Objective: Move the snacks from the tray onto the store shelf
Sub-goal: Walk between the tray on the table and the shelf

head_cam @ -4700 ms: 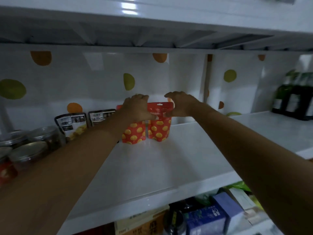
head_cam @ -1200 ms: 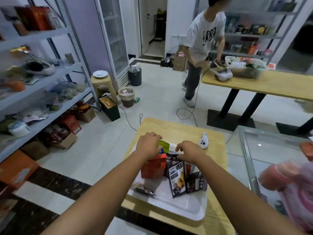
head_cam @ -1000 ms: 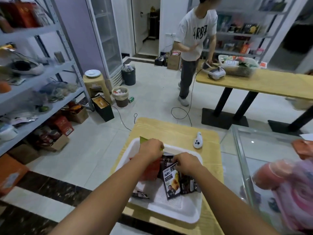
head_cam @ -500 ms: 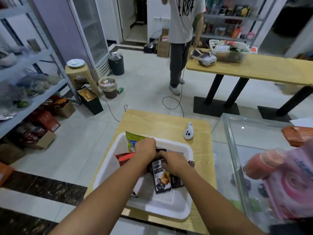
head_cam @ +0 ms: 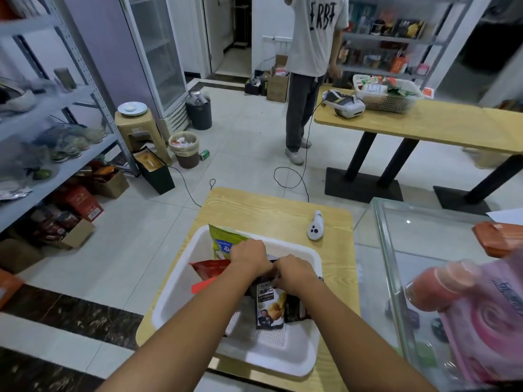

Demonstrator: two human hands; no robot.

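Note:
A white tray [head_cam: 181,290] sits on a small wooden table [head_cam: 254,205] below me. In it lie a green snack bag [head_cam: 222,241], a red snack bag [head_cam: 210,270] and dark snack packets [head_cam: 268,306] with a yellow picture. Both my hands are down in the tray, side by side. My left hand [head_cam: 250,258] is curled over the dark packets next to the red bag. My right hand [head_cam: 295,274] grips the top of a dark packet. What the left fingers hold is hidden.
A white handheld controller [head_cam: 315,229] lies on the table beyond the tray. A glass case [head_cam: 396,250] stands to the right, grey store shelving [head_cam: 56,131] to the left. A person [head_cam: 314,75] stands by a long wooden table [head_cam: 424,125] bearing a basket [head_cam: 385,93].
I turned from the store shelf, where both hands stood red pouches, to the tray. In the last second both hands sank into the tray and closed on the packets.

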